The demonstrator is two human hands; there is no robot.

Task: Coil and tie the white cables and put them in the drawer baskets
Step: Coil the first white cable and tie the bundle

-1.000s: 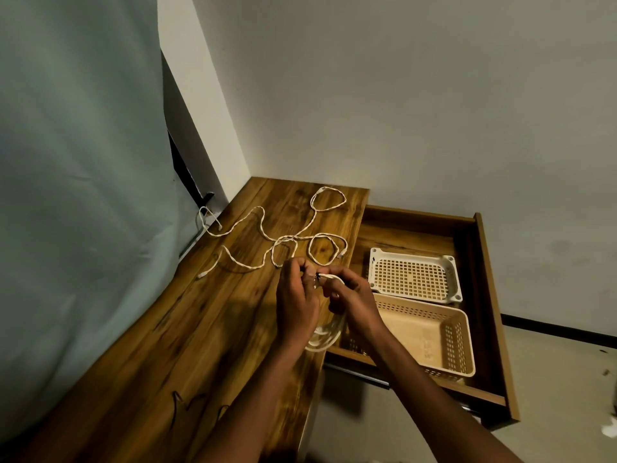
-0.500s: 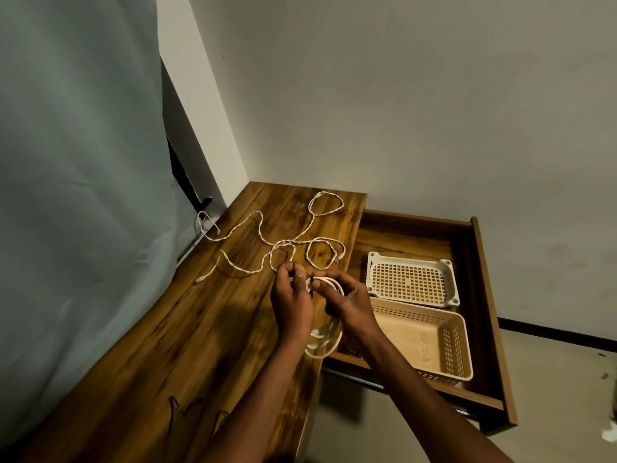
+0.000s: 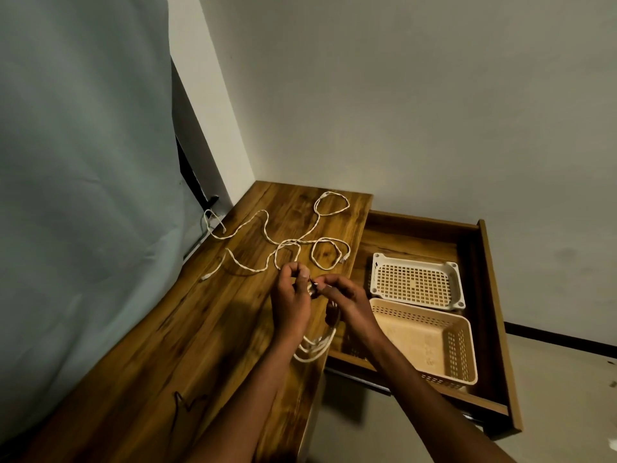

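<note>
You stand at a wooden table set into a corner, with a plain grey wall behind it and a pale curtain hanging along its left side. An open drawer juts out from the table's right edge.

Your left hand and right hand meet over the table's right edge, fingertips nearly touching. Both have curled fingers pinching the top of a coiled white cable, whose loops hang down below and between your wrists, just at the table's edge. Something small and dark sits at the pinch point between your fingertips; what it is cannot be told. Your left thumb and forefinger form a small ring above the coil, and your right fingers close in from the other side.

Beyond your hands, well apart from the coil, loose white cables sprawl across the far part of the tabletop in several open loops, one end trailing toward the curtain and another loop lying near the back right corner.

In the drawer, two perforated plastic baskets sit side by side, touching. The white basket lies farther from you and is shallow; the beige basket lies nearer, just right of your right wrist, and is deeper. No cable shows in either one.

A thin dark wire lies on the table near your left forearm.
</note>
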